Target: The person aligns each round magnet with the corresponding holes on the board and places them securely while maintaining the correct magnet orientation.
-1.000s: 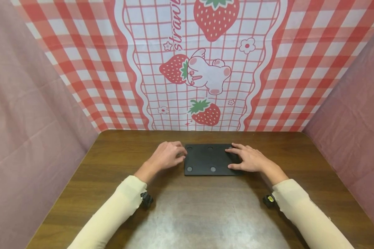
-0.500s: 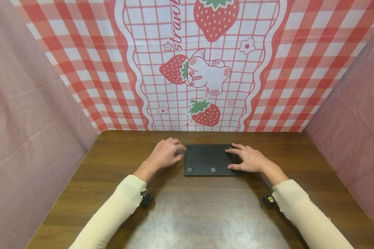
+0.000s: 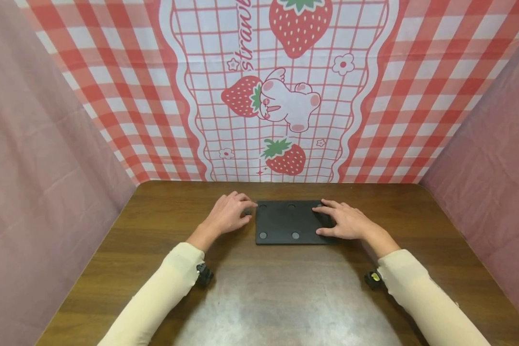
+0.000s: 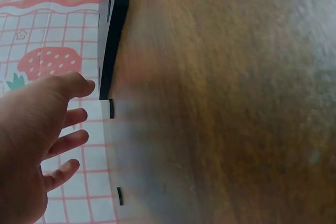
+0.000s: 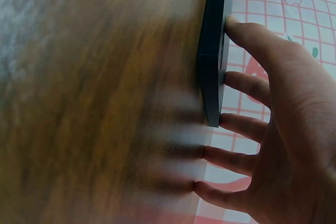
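A flat black rectangular board [image 3: 281,221], with several round spots along its long edges, lies on the wooden table. My left hand [image 3: 227,214] is just left of the board, fingers loosely bent, with the index fingertip right at its left edge. In the left wrist view, the left hand [image 4: 31,135] holds nothing, and two small dark strips lie past its fingers. My right hand [image 3: 348,221] rests on the board's right end with fingers spread. The right wrist view shows the right thumb and two fingertips against the board [image 5: 215,51], the other fingertips down on the table.
The brown table [image 3: 259,293] reaches back to a red-and-white checked cloth [image 3: 363,144] printed with strawberries. Pink curtains [image 3: 52,182] hang at both sides. A small black device [image 3: 204,275] is strapped at each wrist, below the cream sleeves.
My left hand has shifted slightly left and back, away from the board's left edge. The right hand and the board have stayed in place.
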